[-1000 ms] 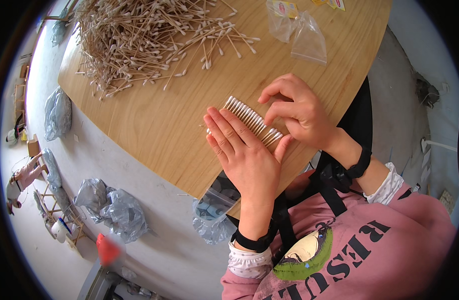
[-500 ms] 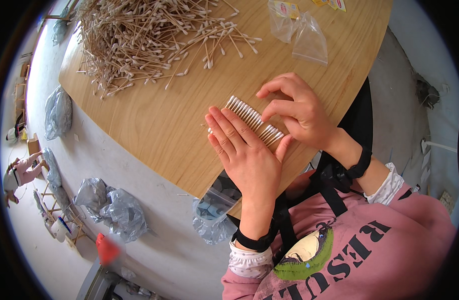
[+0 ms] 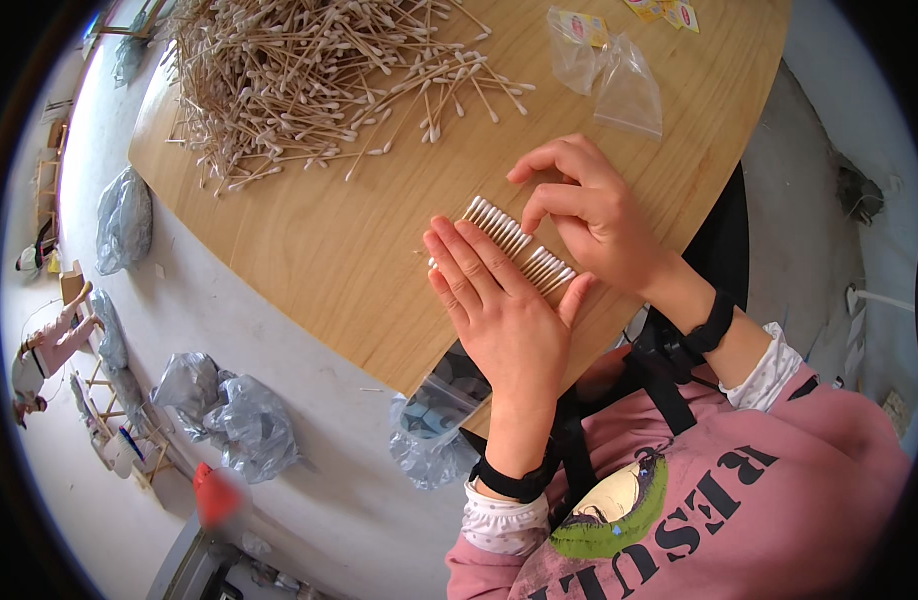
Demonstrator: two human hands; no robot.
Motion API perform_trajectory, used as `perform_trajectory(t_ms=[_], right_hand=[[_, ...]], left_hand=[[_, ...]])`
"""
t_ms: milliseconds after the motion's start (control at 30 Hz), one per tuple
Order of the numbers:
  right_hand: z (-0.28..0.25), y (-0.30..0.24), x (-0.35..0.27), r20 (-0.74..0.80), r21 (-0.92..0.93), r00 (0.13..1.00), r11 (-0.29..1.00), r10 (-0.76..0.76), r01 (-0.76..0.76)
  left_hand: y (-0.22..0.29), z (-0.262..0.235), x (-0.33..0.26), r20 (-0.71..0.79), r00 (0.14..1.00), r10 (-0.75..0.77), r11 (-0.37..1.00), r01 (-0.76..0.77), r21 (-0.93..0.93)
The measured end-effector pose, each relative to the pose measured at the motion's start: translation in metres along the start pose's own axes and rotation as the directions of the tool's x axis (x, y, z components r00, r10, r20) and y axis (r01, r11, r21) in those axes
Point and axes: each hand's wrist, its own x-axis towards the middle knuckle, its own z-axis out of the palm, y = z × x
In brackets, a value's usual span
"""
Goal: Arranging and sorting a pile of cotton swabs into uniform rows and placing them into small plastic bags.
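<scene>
My left hand (image 3: 499,310) lies flat, fingers stretched, over a row of cotton swabs (image 3: 499,226) on the wooden table. White tips stick out past its fingers and thumb. A small gap in the line of tips sets a group of swabs (image 3: 547,268) nearest the thumb slightly apart. Just beyond and to the right hovers my right hand (image 3: 599,215). Its thumb and index finger are bent and apart, with nothing visible between them. The swabs' middles are hidden under the left palm.
A big heap of loose cotton swabs (image 3: 279,80) covers the table's far left. Clear plastic bags (image 3: 629,95) and small yellow cards (image 3: 669,12) lie at the far right. Grey plastic bags (image 3: 249,420) rest on the floor; another person (image 3: 54,350) is at far left.
My right hand has lifted slightly away from the swab tips, up and left. My left hand stays flat on the row. The whole view has shifted a little.
</scene>
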Motion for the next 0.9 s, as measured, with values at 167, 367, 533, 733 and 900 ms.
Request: perform_trajectory(t_ms=[167, 367, 533, 733, 900], right_hand=[[0.0014, 0.0038, 0.0001, 0.002, -0.002, 0.999, 0.999, -0.040, 0.040], [0.0023, 0.0046, -0.0006, 0.002, -0.036, 0.997, 0.996, -0.079, 0.079], [0.0009, 0.0038, -0.0010, -0.008, 0.001, 0.998, 0.998, -0.059, 0.059], [0.0021, 0.0020, 0.0004, -0.013, -0.016, 0.999, 0.999, -0.047, 0.047], [0.0038, 0.0024, 0.0008, -0.004, -0.051, 0.998, 0.997, -0.057, 0.057]], left_hand=[[0.0003, -0.0011, 0.0009, 0.010, 1.000, -0.003, 1.000, 0.003, 0.002], [-0.0001, -0.0011, 0.0005, 0.023, 1.000, -0.006, 1.000, 0.005, 0.006], [0.0012, -0.0015, 0.0003, 0.017, 1.000, -0.003, 1.000, 0.003, -0.005], [0.0007, -0.0021, 0.0000, 0.022, 1.000, 0.000, 1.000, 0.000, -0.002], [0.0003, -0.0019, 0.0008, 0.028, 1.000, -0.003, 1.000, 0.003, -0.004]])
